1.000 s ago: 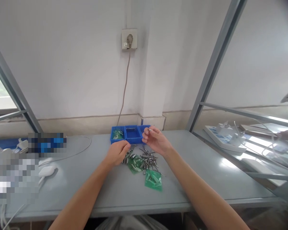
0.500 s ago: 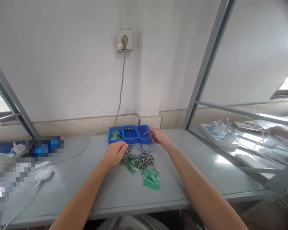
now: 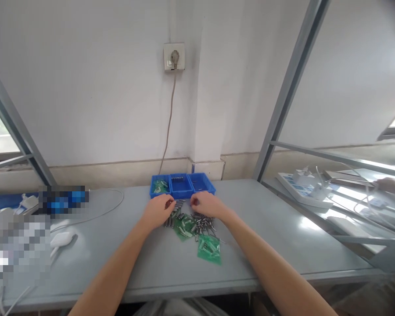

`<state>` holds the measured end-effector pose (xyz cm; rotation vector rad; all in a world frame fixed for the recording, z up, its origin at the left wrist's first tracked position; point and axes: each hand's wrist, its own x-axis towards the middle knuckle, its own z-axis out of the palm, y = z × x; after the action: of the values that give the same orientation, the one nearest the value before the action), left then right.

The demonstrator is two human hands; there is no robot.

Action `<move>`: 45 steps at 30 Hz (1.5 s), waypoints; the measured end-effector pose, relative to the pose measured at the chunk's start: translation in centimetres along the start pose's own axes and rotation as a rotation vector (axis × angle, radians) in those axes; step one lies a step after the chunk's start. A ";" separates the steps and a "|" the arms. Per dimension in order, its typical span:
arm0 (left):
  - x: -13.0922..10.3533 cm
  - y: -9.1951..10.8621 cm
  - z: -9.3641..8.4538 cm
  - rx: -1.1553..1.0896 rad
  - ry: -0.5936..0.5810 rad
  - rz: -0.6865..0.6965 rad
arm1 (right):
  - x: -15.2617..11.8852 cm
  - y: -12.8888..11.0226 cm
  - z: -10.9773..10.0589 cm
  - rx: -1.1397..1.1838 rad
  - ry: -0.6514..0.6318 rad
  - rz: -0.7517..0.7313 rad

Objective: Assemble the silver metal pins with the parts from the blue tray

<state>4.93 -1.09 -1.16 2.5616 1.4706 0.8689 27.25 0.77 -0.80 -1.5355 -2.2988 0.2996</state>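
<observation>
My left hand [image 3: 158, 210] is at the left side of the parts pile, its fingers curled closed; anything in them is hidden. My right hand [image 3: 208, 204] is over the upper edge of loose metal pin-like parts [image 3: 204, 224], fingertips pinched on something too small to make out. Between the hands lie short metal cylinders [image 3: 180, 204] and a green plastic bag [image 3: 184, 229] with parts on it. Nearer me is another green bag [image 3: 209, 249]. Behind stands a blue three-compartment tray [image 3: 181, 194]: green bags on the left, a row of small cylinders in the middle, a small piece on the right.
A grey table [image 3: 171, 267] carries everything. A white charger [image 3: 63, 239] and cables lie on the left. Metal frame posts [image 3: 291, 87] rise at both sides. Beyond the right one are a white power strip [image 3: 299, 188] and another person's hand [image 3: 393, 185].
My right hand has moved from the tray's right compartment leftward and toward me, onto the metal parts. My left hand stays by the pile. The view has shifted slightly.
</observation>
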 end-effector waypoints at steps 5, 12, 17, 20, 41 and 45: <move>-0.2 -0.4 0.3 0.013 -0.013 -0.004 | 0.0 -0.6 0.6 0.004 0.032 -0.082; -0.2 -1.3 0.8 0.095 -0.061 -0.015 | 0.1 -2.9 2.1 0.043 0.043 -0.248; -0.1 -1.4 1.3 0.100 -0.092 -0.025 | 0.2 -3.6 2.9 0.009 0.032 -0.205; -0.3 -1.2 1.3 0.070 -0.087 -0.021 | 0.3 -3.6 3.1 -0.011 0.021 -0.150; -0.5 -0.9 1.2 0.044 -0.119 -0.024 | 0.4 -4.8 3.3 0.103 0.020 0.053; -0.5 -1.0 1.2 0.058 -0.125 0.001 | 0.5 -4.5 3.7 0.130 0.032 -0.019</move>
<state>4.59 -0.72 -2.67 2.6046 1.4800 0.6616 21.79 -0.44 -2.42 -1.4438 -2.2216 0.4088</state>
